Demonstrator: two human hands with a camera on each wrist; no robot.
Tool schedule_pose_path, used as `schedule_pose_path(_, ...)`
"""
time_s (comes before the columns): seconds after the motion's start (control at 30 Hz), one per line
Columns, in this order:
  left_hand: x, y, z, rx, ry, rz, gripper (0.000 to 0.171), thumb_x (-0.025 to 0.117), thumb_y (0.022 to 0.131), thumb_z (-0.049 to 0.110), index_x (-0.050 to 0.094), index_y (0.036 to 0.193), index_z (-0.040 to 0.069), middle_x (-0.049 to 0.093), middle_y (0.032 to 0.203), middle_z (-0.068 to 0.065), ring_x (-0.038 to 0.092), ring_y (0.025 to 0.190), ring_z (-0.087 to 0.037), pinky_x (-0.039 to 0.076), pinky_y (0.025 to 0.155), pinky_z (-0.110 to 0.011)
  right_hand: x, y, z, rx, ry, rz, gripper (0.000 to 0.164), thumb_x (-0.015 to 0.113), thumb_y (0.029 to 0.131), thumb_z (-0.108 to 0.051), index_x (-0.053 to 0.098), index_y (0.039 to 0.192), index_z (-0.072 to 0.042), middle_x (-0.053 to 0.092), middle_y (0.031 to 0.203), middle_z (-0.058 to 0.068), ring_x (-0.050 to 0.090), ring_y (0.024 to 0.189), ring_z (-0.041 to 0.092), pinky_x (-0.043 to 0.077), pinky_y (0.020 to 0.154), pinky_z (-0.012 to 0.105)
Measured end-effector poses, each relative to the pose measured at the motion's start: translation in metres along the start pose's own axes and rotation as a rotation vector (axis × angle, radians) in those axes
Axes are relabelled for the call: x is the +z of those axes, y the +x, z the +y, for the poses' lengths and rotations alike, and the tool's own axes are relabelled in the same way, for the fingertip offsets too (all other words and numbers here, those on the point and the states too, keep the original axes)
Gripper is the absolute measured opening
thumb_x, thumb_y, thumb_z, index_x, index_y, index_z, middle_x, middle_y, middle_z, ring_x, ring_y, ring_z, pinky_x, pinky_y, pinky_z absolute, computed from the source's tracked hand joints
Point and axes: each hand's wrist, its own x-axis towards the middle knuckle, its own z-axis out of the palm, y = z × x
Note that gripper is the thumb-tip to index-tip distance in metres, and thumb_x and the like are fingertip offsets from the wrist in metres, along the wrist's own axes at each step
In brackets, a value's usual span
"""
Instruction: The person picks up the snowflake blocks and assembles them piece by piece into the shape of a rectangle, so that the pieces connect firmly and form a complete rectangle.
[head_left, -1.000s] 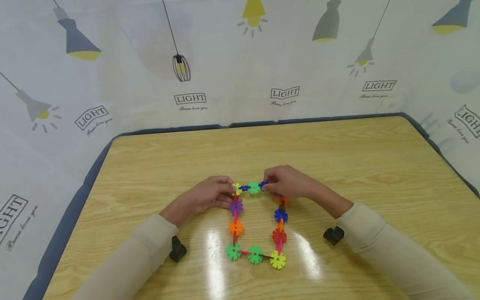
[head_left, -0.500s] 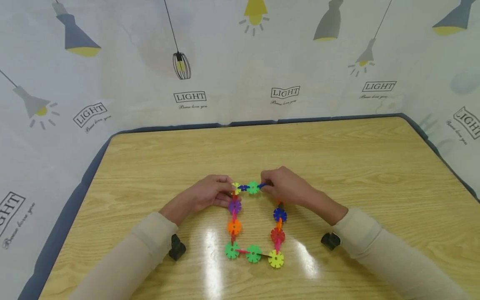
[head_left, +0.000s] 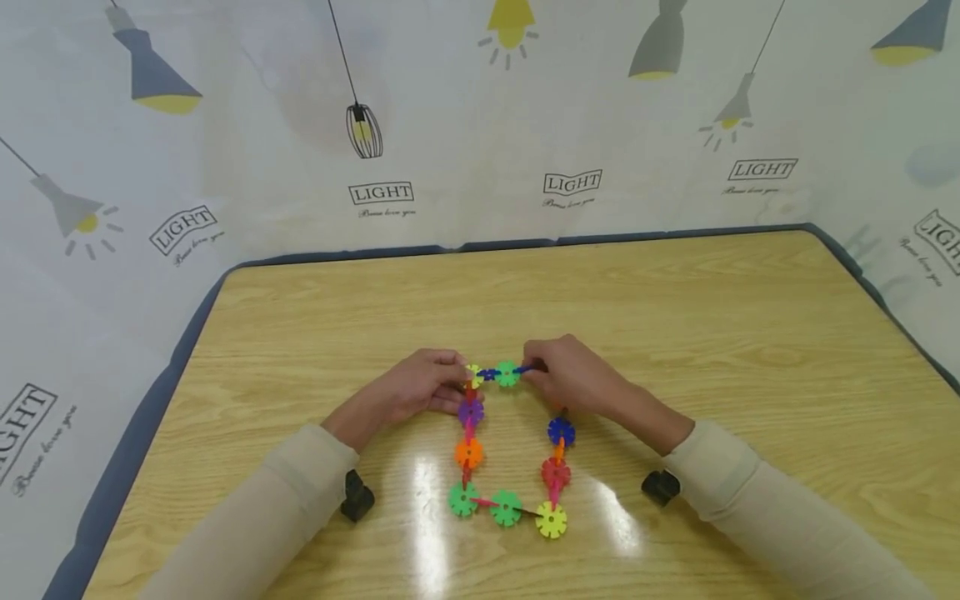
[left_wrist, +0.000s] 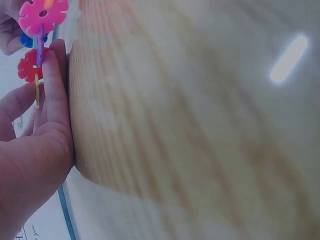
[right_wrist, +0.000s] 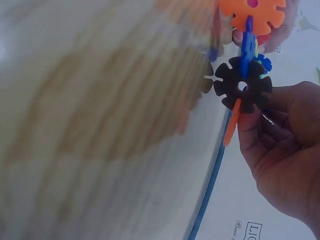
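Slotted plastic snowflake discs, joined edge to edge, form a rectangular outline on the table. My left hand (head_left: 416, 387) pinches the yellow disc (head_left: 473, 376) at the far left corner; in the left wrist view its fingers lie beside a red disc (left_wrist: 31, 66). My right hand (head_left: 573, 375) pinches a dark blue disc (head_left: 527, 369), seen edge-on, at the right end of the far row, beside a green disc (head_left: 507, 373). Below that hand, the right side holds a blue disc (head_left: 561, 432). An orange disc (right_wrist: 231, 130) stands edge-on by the right fingers, joined to a black disc (right_wrist: 242, 85).
The near row has two green discs and a yellow-green disc (head_left: 551, 520) at its right corner. Black wrist devices (head_left: 357, 497) show below both sleeves. Wood-grain table (head_left: 337, 308) extends around the outline, with a lamp-printed wall covering (head_left: 465, 125) behind its far edge.
My right hand has shifted slightly left and turned, so the blue disc in it now shows edge-on and the orange disc below it is mostly covered. The left hand stays at the yellow disc.
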Motion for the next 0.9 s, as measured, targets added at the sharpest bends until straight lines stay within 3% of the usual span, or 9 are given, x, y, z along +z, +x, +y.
schedule_pose_path(0.27,0.001,0.001,-0.001,0.009,0.013,0.000,0.007,0.054,0.098,0.010,0.055,0.093,0.006,0.069,0.089,-0.010,0.069,0.074,-0.017,0.058,0.069,-0.029,-0.009,-0.010,0.013,0.112,0.115,0.034,0.010,0.064,0.093,-0.019,0.067,0.101,-0.013,0.065,0.085,-0.002,0.058,0.076,0.013,0.051,0.071,0.031)
schedule_pose_path(0.43,0.000,0.000,-0.001,0.014,0.017,-0.002,0.008,0.053,0.098,0.011,0.056,0.093,0.006,0.068,0.089,-0.009,0.069,0.074,-0.017,0.058,0.069,-0.029,-0.017,-0.023,0.028,0.157,0.139,0.056,0.015,0.064,0.094,-0.021,0.068,0.103,-0.010,0.064,0.084,0.000,0.056,0.074,0.015,0.048,0.067,0.031)
schedule_pose_path(0.67,0.000,-0.001,0.000,0.007,0.014,-0.003,0.008,0.053,0.098,0.010,0.055,0.091,0.007,0.069,0.090,-0.010,0.070,0.077,-0.018,0.058,0.070,-0.030,-0.019,-0.034,0.040,0.192,0.177,-0.096,0.022,0.062,0.095,-0.030,0.069,0.106,-0.011,0.064,0.078,0.000,0.051,0.062,0.015,0.044,0.057,0.030)
schedule_pose_path(0.9,0.000,0.000,-0.001,0.011,0.015,-0.010,0.008,0.053,0.098,0.011,0.055,0.091,0.007,0.070,0.091,-0.012,0.070,0.076,-0.018,0.058,0.070,-0.030,-0.014,-0.033,0.042,0.193,0.321,-0.192,0.019,0.062,0.095,-0.027,0.068,0.097,-0.009,0.057,0.063,0.003,0.046,0.051,0.013,0.041,0.049,0.028)
